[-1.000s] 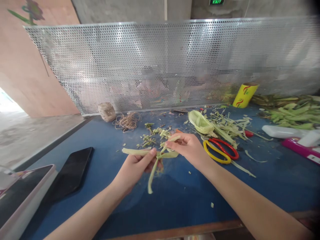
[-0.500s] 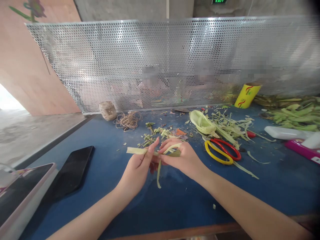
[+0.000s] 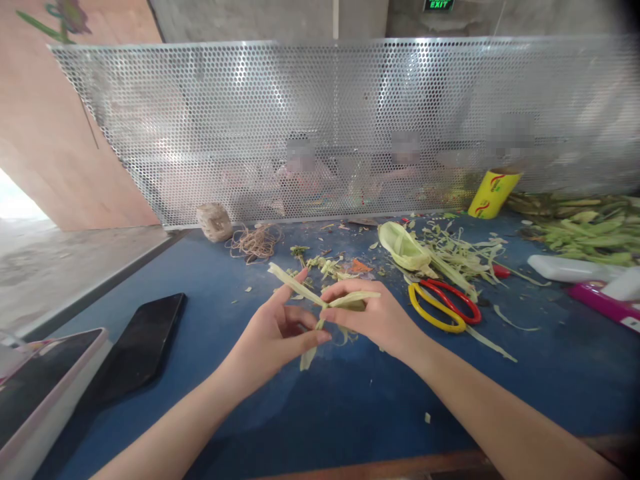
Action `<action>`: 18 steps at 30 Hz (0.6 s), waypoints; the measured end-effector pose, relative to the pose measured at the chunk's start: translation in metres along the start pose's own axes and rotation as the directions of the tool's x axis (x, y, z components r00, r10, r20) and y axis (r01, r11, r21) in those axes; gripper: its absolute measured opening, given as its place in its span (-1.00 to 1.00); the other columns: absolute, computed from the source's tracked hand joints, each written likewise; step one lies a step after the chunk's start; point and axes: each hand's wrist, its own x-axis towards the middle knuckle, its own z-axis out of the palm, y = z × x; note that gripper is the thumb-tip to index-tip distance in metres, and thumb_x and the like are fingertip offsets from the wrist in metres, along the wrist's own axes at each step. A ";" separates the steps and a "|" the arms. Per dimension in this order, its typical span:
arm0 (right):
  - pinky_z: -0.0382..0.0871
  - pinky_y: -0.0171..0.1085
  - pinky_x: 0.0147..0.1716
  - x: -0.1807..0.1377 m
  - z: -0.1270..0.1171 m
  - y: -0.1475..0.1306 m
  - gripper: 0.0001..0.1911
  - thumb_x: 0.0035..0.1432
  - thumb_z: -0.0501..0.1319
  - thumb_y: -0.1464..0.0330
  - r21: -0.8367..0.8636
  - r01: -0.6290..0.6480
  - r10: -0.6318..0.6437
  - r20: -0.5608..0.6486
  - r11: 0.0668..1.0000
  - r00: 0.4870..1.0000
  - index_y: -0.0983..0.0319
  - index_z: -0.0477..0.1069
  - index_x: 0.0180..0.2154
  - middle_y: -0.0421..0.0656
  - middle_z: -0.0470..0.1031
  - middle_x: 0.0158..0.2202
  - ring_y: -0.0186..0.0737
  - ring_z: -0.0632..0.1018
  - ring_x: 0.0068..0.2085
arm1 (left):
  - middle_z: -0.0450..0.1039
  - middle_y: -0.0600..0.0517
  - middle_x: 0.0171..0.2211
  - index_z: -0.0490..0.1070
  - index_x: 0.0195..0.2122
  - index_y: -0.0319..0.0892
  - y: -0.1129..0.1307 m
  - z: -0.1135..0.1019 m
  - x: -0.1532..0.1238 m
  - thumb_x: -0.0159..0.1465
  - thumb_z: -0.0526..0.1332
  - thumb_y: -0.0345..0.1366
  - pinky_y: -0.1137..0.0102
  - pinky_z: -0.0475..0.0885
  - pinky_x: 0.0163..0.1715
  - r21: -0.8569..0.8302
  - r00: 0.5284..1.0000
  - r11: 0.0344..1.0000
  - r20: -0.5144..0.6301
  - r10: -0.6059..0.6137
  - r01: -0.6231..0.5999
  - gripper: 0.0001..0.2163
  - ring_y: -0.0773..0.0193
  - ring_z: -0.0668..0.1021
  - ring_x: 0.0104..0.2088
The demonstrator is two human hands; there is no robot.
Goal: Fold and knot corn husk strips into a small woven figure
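Pale green corn husk strips (image 3: 299, 285) cross between my two hands above the blue table. My right hand (image 3: 374, 319) pinches them near the crossing, with one strip lying over its fingers. My left hand (image 3: 270, 335) has its thumb and curled fingers around a strip at the crossing; a flat end hangs below the thumb. One long end points up to the left past my left index finger. Thin curled shreds dangle under my right fingers. Scissors (image 3: 417, 319) with one yellow and one red handle lie to the right of my right hand.
A hollow husk (image 3: 400, 247) lies beside a heap of shreds (image 3: 463, 250). Twine (image 3: 255, 243), a whitish lump (image 3: 215, 223) and a yellow tube (image 3: 493, 195) stand near the perforated metal screen (image 3: 210, 133). A black phone (image 3: 143, 347) is left. People sit behind the screen.
My left thumb has swung down and its fingers have turned around the strip. The left strip end now tilts upward, and the hanging end has shifted left.
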 end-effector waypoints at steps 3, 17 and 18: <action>0.30 -0.39 -0.51 0.001 0.000 0.001 -0.84 -0.14 0.30 0.29 -0.087 0.040 -0.037 0.034 0.995 0.999 0.20 0.43 -0.44 -0.27 0.44 -0.52 -0.34 0.45 -0.47 | 0.42 0.17 -0.63 -0.21 0.23 -0.18 -0.002 0.000 0.000 -0.09 0.36 -0.38 0.45 0.33 -0.51 0.048 0.998 0.999 -0.061 0.015 -0.012 -0.07 0.33 0.45 -0.57; 0.14 -0.43 -0.63 0.003 0.001 0.003 -0.82 -0.06 0.23 0.26 -0.065 -0.108 0.104 -0.065 0.992 0.993 0.25 0.43 -0.46 -0.29 0.30 -0.63 -0.45 0.27 -0.61 | 0.34 0.20 -0.68 0.09 0.12 -0.29 0.002 0.004 -0.001 -0.06 0.33 -0.34 0.50 0.25 -0.61 0.074 0.997 0.997 -0.078 -0.018 0.024 -0.29 0.42 0.34 -0.65; 0.16 -0.43 -0.62 0.004 -0.001 0.003 -0.80 -0.06 0.23 0.23 -0.066 -0.092 0.090 -0.037 0.994 0.995 0.25 0.43 -0.45 -0.28 0.33 -0.61 -0.44 0.29 -0.59 | 0.32 0.20 -0.69 0.15 0.08 -0.28 0.002 0.004 -0.002 -0.06 0.33 -0.35 0.51 0.24 -0.62 0.053 0.997 0.999 -0.081 -0.011 0.015 -0.34 0.43 0.33 -0.65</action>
